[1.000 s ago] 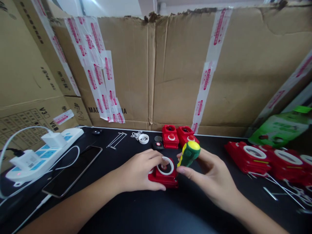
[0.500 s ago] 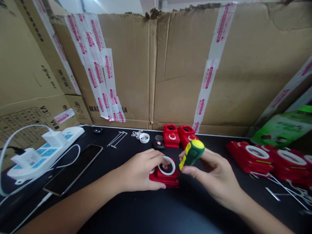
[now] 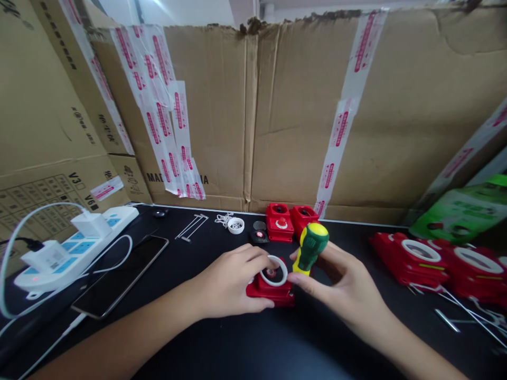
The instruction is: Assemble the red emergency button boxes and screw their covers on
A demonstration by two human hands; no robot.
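Red plastic sits at the middle of my view: a small red housing (image 3: 262,291) with a white ring (image 3: 276,270) on top lies flat on the black table (image 3: 277,343), front and centre before me. My left hand (image 3: 227,282) is closed on it from the left, thumb along the near edge and fingers curled over the far side, touching the ring. My right hand (image 3: 344,285) grips a screwdriver (image 3: 309,248) by its green-and-yellow handle, thumb and fingers pinched round the lower part. The tool stands nearly upright, its top leaning a little to the right and its lower end just at the housing's right edge. The shaft and tip are hidden behind my thumb, so I cannot tell whether the tip touches anything.

Behind the hands, two more red units (image 3: 279,229) stand side by side against the foot of a taped cardboard wall (image 3: 293,132). Just left of them lie a small black round piece (image 3: 259,236), a white cap (image 3: 236,226) and a few thin metal pins (image 3: 190,227). Well off to my left, a phone (image 3: 119,277) lies face up beside a white power strip (image 3: 75,250) with two chargers plugged in. To my right, larger red housings (image 3: 412,258) with white rings are laid in a row, loose metal rods in front of them and a green packet (image 3: 459,211) behind.
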